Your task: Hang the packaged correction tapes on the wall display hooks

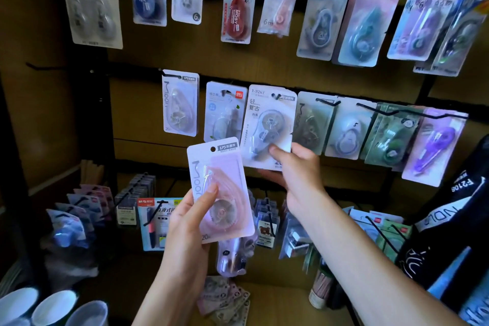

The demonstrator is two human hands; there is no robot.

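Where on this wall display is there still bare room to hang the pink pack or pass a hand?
Free: the bare hook at far left, and the wall left of the clear Moon pack. Crowded: the middle row, overlapping from the grey pack that the right hand grips to the purple pack. The left hand holds the pink pack.

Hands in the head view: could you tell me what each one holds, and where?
Left hand grips the pink carded correction tape at its lower edge; right hand pinches the grey-white carded correction tape, hanging on its hook, at its bottom.
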